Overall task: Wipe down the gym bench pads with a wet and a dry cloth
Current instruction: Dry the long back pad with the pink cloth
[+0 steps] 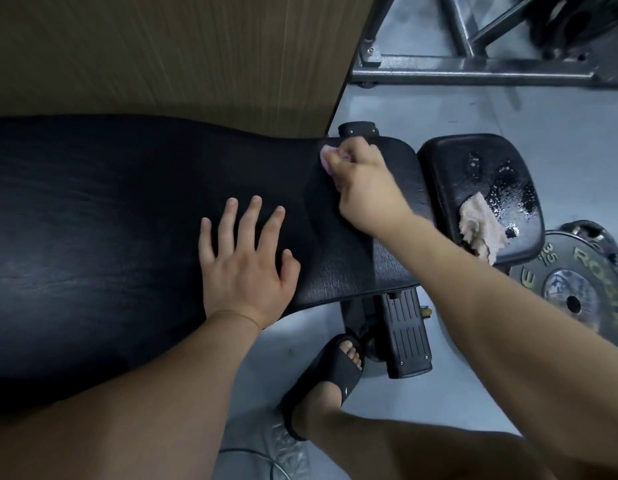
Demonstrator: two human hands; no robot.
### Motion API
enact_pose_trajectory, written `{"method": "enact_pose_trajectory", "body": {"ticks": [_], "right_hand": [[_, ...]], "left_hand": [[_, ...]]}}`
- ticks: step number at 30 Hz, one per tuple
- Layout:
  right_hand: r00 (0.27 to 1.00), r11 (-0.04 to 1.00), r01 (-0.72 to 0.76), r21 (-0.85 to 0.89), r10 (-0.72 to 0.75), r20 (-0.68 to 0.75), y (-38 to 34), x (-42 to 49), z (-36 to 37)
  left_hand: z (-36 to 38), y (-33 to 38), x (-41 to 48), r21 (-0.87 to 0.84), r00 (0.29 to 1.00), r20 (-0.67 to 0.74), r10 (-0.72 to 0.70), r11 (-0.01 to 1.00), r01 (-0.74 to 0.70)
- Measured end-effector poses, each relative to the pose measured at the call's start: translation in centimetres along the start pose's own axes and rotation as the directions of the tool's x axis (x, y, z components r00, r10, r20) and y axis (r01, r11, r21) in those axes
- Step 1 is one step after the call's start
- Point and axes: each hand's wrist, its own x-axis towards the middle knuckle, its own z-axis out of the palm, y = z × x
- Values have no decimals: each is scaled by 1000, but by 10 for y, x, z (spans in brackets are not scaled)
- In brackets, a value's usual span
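The back pad (110, 220) lies open left of the left hand (247, 268); a wooden panel (179, 57) walls its far edge; the right hand (361, 188) blocks its narrow end; a beige cloth (478, 226) occupies the seat pad (446, 168).

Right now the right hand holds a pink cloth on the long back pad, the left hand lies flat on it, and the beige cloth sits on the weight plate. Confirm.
One thing is wrong: the head view shows the beige cloth on the small seat pad, not the weight plate. The rest stands: right hand holds pink cloth on the long back pad, left hand flat on it.
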Motion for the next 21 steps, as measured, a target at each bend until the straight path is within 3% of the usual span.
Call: {"method": "enact_pose_trajectory", "body": {"ticks": [2, 6, 8, 12, 17, 21], "right_hand": [[1000, 999, 7, -41, -7, 14, 15, 4, -10], [953, 948, -301, -104, 300, -30, 20, 29, -13], [973, 970, -232, -70, 232, -10, -14, 31, -1], [995, 996, 94, 1, -94, 39, -29, 24, 8], [978, 972, -202, -119, 207, 32, -24, 46, -2], [987, 999, 36, 5, -36, 155, -76, 52, 9]], "left_hand": [[0, 0, 0, 8, 1000, 8, 3, 1000, -4], [1, 1, 0, 9, 1000, 11, 0, 1000, 0], [0, 1, 0, 6, 1000, 10, 2, 1000, -2], [-1, 0, 0, 16, 1000, 10, 0, 1000, 0], [-1, 2, 0, 23, 1000, 24, -3, 1000, 3], [-2, 2, -1, 49, 1000, 26, 1, 999, -2]]}}
